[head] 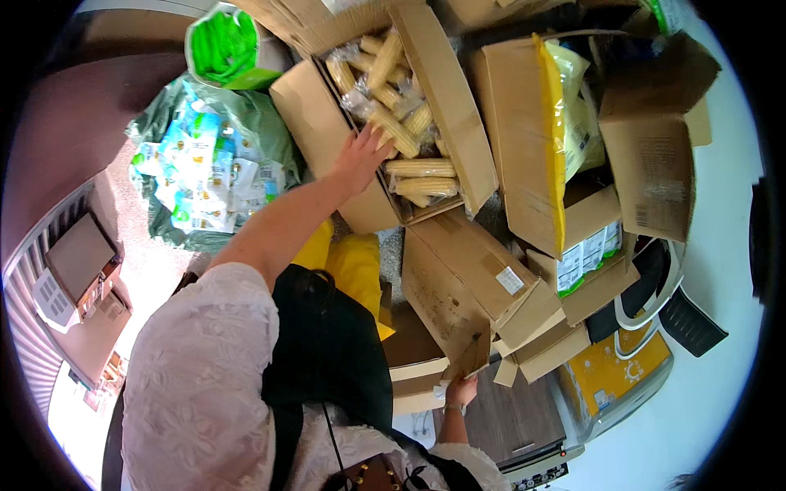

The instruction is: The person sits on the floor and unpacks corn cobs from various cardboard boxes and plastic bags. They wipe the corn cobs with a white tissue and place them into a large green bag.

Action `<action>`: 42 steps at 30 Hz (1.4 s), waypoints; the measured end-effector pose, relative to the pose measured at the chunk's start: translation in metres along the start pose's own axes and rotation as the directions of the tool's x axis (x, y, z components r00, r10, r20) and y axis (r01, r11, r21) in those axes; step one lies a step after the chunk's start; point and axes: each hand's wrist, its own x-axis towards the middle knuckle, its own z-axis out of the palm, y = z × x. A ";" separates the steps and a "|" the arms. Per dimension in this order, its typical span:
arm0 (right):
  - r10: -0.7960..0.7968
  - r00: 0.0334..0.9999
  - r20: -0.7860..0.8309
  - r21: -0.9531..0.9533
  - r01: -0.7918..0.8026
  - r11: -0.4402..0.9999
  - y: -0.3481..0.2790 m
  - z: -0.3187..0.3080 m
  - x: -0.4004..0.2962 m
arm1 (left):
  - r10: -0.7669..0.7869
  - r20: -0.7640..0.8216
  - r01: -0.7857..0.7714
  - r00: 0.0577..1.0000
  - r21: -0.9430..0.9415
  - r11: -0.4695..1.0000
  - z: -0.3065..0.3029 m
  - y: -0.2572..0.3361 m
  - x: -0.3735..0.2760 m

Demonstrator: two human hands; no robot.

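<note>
My left hand (365, 156) reaches over the edge of an open cardboard box (334, 144), fingers spread at a corn cob in clear plastic (396, 129). More wrapped corn cobs (424, 175) lie in this box, some crosswise at its near end. My right hand (460, 393), with a band on the wrist, grips the lower flap of a second cardboard box (454, 276). This box is tilted, bears a white label and stands against the near end of the corn box. Its inside cannot be seen.
A green plastic sack (258, 123) of printed packets (202, 159) lies left, below a container of green packets (224, 46). Right stand open cartons (522, 141), one with a yellow liner (552, 153), another with labelled packs (589, 258). A yellow-orange box (620, 374) is lower right.
</note>
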 end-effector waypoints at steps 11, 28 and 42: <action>-0.065 0.782 0.620 0.352 -0.203 0.914 -0.051 0.035 -0.109 | -0.011 0.206 0.054 0.979 -0.206 0.977 0.080 0.039 0.096; -0.463 0.673 0.577 0.480 0.179 0.859 -0.208 -0.098 0.092 | 0.026 -0.021 -0.034 0.999 -0.507 0.861 0.112 0.087 0.060; -0.850 0.527 0.010 -0.199 0.834 0.514 -0.345 -0.083 0.381 | -0.005 0.086 0.047 0.996 -0.500 0.865 0.120 0.067 0.086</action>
